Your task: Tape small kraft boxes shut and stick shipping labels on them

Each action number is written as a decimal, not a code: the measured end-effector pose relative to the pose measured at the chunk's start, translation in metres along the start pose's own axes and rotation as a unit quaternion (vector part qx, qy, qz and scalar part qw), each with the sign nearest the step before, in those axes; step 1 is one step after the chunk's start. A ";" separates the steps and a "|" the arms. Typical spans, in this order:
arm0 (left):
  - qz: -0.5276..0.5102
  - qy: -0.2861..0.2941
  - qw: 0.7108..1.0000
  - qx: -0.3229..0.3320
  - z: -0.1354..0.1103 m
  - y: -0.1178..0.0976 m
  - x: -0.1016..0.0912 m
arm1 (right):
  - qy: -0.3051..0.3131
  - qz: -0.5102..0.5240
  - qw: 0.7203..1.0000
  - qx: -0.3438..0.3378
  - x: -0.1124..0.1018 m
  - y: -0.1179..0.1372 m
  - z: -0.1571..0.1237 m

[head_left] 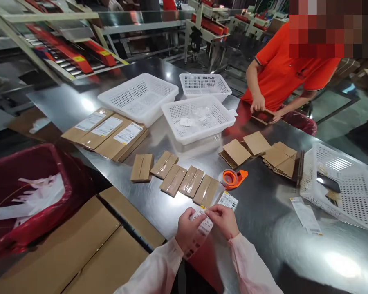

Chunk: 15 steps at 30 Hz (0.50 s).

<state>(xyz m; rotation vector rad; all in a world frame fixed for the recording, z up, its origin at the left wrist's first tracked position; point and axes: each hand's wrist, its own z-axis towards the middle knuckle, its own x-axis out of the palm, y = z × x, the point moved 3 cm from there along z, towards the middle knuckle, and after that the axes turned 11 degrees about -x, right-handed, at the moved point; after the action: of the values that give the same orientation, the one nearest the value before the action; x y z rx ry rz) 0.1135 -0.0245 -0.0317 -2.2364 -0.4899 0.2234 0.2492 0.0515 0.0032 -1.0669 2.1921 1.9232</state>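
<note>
One label strip [203, 229]: your left hand [185, 228] and right hand [224, 221] pinch it between fingers.
Tape dispenser [234, 181]: on the surface [257, 216], at one o'clock from your hands.

A metal table [251, 232] bears, beyond the right hand [223, 220], a printed label [229, 199] and an orange tape dispenser [241, 177]; beyond the left hand [187, 228], five small cartons [173, 180], then three white baskets [122, 98]. Farther left of the grip lie labelled parcels [102, 136]; to its right, flat cardboard pieces [236, 152], a fourth basket [309, 175] and printed paper [306, 215].
</note>
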 end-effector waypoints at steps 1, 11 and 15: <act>0.003 0.042 0.999 -0.015 0.004 -0.002 0.000 | -0.010 -0.016 1.000 -0.023 -0.003 -0.001 0.009; -0.067 0.254 0.947 -0.187 0.040 0.010 -0.011 | -0.093 -0.198 0.973 -0.067 -0.025 -0.024 0.129; -0.095 0.256 0.938 -0.215 0.042 0.017 -0.011 | -0.108 -0.211 0.970 -0.051 -0.024 -0.037 0.137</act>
<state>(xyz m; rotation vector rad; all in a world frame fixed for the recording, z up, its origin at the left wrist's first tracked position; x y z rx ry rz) 0.0951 -0.0097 -0.0716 -2.5151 -0.4934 -0.6108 0.2314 0.1844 -0.0497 -1.1596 1.6133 1.8658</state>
